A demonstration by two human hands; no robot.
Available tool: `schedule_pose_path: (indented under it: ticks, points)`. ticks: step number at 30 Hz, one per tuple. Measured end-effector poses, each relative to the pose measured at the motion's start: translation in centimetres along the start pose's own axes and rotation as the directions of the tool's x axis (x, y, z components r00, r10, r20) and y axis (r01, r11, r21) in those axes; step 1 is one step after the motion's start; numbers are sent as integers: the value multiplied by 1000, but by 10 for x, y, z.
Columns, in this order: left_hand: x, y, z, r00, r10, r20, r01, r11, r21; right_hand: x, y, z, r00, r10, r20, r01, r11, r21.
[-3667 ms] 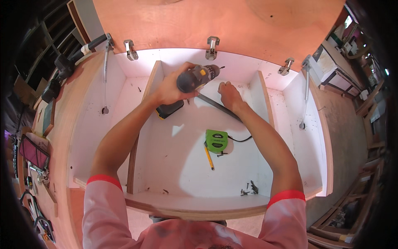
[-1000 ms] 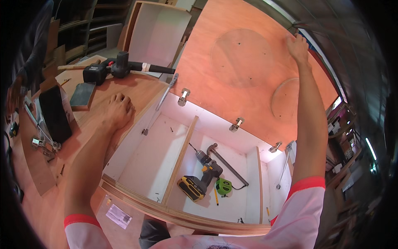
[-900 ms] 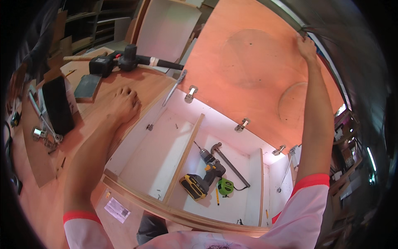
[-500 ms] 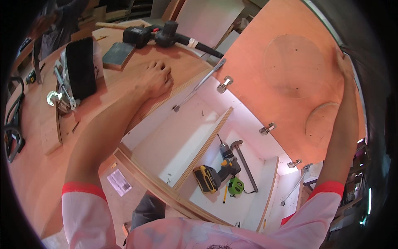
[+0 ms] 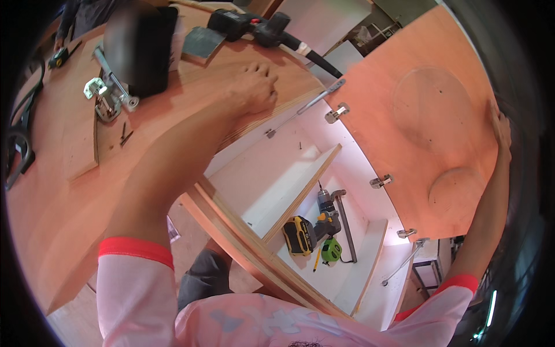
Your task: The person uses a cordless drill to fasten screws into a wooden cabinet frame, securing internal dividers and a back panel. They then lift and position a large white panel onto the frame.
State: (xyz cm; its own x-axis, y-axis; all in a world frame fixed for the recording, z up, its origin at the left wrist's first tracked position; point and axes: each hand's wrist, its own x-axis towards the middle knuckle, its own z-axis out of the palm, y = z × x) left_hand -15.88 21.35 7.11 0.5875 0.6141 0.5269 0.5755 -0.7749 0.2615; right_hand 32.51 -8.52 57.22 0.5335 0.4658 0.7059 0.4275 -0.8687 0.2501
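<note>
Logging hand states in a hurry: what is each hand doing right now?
Left hand: open, palm down on the plywood worktop, holding nothing.
Right hand: gripping the far edge of the raised cabinet door.

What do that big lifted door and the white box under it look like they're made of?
The door, held at its far edge by the right hand, looks like plywood: bare orange-brown face with faint grain and matte finish. The cabinet seems to be a white laminated board, smooth inside; its front edge shows stacked ply layers. The hinges look like shiny metal.
</note>
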Motion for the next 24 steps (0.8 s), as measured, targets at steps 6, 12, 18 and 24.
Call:
schedule_pose_path:
  ticks: [6, 12, 18, 24]
  points:
    - [-5, 2, 8, 998, -48, -40, 45, 997, -66, 2, 4, -1, 999, -18, 37, 14, 994, 108]
    - [-3, 3, -4, 992, -112, 61, 115, 992, -49, -6, -4, -7, 998, 54, 40, -59, 987, 148]
    - [-6, 4, -7, 986, -132, 98, 136, 990, -28, -40, -24, -36, 989, 77, 129, -104, 969, 222]
    - [-3, 2, -7, 988, -126, 90, 130, 990, -48, -97, -35, -75, 990, -3, 142, -44, 944, 326]
